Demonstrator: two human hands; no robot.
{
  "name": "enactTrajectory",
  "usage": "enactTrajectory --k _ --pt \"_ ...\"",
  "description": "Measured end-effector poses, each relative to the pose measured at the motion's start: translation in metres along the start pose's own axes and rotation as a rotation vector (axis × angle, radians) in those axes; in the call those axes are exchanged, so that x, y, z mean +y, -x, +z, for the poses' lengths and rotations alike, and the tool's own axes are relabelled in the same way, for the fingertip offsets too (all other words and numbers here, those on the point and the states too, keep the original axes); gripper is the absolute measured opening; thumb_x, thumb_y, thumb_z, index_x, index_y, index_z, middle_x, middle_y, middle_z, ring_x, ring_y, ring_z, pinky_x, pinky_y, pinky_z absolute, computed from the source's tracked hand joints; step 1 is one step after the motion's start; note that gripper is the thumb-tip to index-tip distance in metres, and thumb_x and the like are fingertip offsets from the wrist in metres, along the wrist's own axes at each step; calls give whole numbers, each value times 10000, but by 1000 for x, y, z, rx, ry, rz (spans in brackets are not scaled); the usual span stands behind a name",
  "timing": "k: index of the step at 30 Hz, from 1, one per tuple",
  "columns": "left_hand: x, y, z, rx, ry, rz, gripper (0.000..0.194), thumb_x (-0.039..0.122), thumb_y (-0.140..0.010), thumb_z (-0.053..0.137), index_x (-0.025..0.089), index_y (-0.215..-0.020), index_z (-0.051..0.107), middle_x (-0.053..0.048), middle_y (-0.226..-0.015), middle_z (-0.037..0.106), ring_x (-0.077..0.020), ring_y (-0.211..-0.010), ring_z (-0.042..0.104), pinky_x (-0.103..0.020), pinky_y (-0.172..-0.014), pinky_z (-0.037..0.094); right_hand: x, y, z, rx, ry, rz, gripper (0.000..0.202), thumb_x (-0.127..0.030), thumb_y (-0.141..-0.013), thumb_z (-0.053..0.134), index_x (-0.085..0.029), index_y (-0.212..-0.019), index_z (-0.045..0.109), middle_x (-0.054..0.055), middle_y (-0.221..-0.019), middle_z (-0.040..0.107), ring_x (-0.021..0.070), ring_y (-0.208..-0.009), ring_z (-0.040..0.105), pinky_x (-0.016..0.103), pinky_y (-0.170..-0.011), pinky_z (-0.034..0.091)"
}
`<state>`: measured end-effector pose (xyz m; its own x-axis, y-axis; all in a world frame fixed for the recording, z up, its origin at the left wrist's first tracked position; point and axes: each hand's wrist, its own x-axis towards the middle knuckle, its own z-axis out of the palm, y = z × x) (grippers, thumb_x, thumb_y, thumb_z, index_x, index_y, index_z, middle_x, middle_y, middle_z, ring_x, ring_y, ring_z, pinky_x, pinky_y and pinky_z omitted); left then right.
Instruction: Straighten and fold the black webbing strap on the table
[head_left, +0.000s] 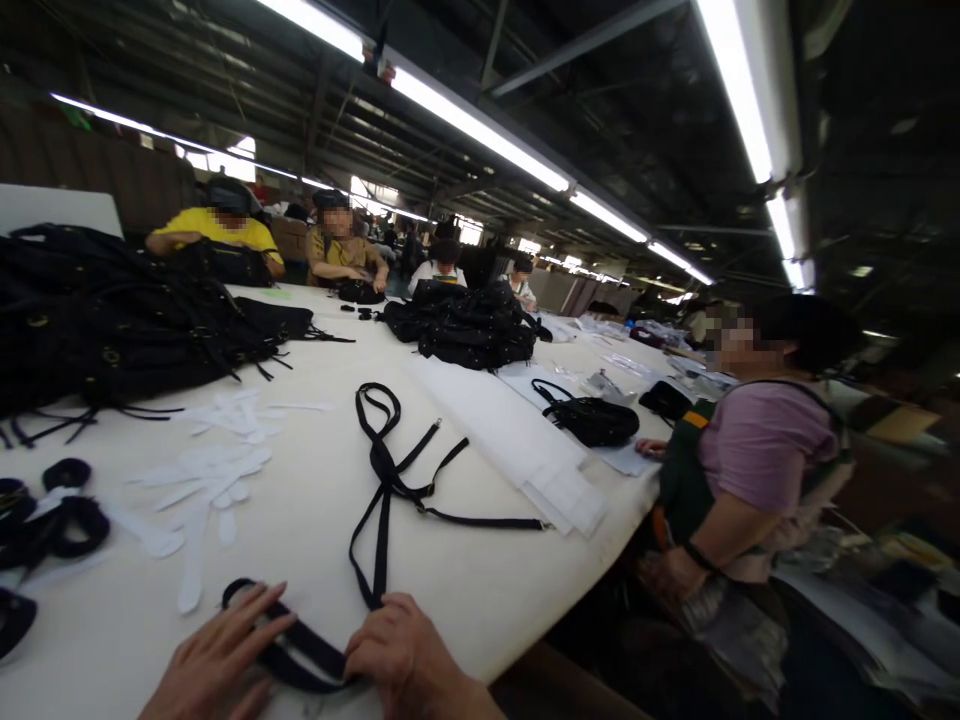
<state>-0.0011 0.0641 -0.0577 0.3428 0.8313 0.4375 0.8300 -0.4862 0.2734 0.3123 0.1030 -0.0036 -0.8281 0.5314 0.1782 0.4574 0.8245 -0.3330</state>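
My left hand lies flat with fingers spread on a looped black strap at the near edge of the white table. My right hand is curled over the same strap's right end, pinching it against the table. Just beyond the hands, several long black straps with metal clips lie stretched out on the table.
A heap of black bags fills the left, another pile sits further back. White paper strips and white sheets lie about. A person in a pink shirt sits close on the right beside a black handbag. Other workers sit opposite.
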Motion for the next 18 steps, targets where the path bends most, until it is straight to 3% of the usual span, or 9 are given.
enactTrajectory --k 2,5,7,12,18 --pt "9 10 2 -57 -65 50 488 492 -852 621 461 -1334 546 25 -1423 595 -255 -1274 581 -402 -1030 496 -5 1 -13 7 -58 12 362 -166 -816 591 -303 -1151 608 -22 -1178 700 155 -1096 606 376 -1115 257" --pt "18 33 -4 -57 -89 -32 406 477 -865 606 456 -1271 599 21 -1329 669 -254 -1199 628 -482 -1106 372 0 -4 -31 24 -140 98 487 -355 -857 663 -323 -1321 518 11 -1312 641 187 -1218 558 402 -1116 266" --pt "18 53 -12 -44 -108 -69 375 468 -874 590 447 -1248 615 19 -1285 695 -265 -1171 640 -526 -1115 322 12 -13 -36 44 -146 177 488 -396 -888 649 -319 -1348 508 21 -1344 626 196 -1228 555 394 -1087 323" --pt "8 106 -34 -35 -141 -140 376 491 -886 552 403 -1243 631 -3 -1269 701 -280 -1149 651 -462 -997 468 58 -48 -36 80 -66 381 464 -211 -860 653 -276 -1313 579 20 -1340 633 185 -1226 573 329 -1075 410" --pt "2 158 -66 -84 -175 -339 463 493 -893 555 401 -1347 546 -11 -1360 642 -276 -1185 638 -431 -971 549 126 -85 -63 216 -51 547 550 -152 -850 602 -209 -1389 507 123 -1474 489 270 -1385 431 504 -1173 316"
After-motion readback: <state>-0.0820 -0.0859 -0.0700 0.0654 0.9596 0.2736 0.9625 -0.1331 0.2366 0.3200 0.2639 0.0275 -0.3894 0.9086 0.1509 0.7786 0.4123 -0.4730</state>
